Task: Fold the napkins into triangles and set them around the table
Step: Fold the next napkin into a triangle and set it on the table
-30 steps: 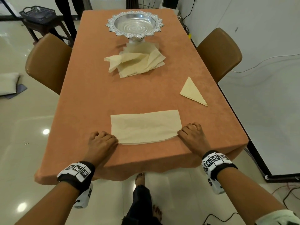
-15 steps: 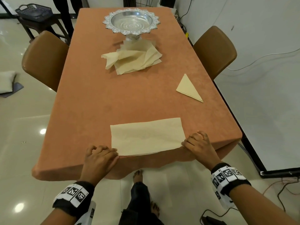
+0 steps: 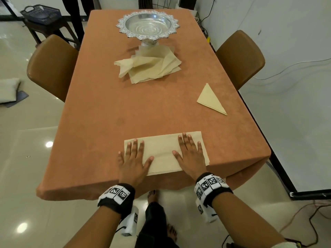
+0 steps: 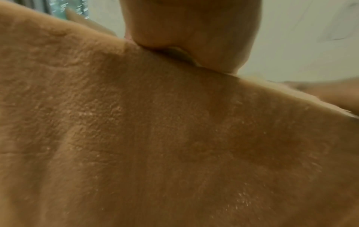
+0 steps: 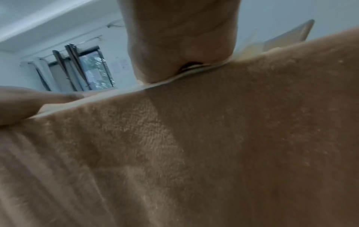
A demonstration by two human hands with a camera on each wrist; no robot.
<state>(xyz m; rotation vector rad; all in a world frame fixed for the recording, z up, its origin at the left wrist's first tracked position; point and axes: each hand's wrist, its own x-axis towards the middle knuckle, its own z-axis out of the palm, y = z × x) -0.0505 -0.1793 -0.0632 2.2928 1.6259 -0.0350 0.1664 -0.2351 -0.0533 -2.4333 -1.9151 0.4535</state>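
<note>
Head view looks down along table (image 3: 161,108); both wrist views sit against its near edge, facing up.

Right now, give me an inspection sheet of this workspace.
Surface: table under an orange cloth.
Job's things: rectangular napkin at the near edge; triangle napkin by the right edge; loose napkin pile.
Clutter: silver pedestal bowl at the far end.
Grips: left hand and right hand pressed flat on the rectangular napkin.
Cables: cable on the floor, right.
Surroundings: two brown chairs, black basket.
</note>
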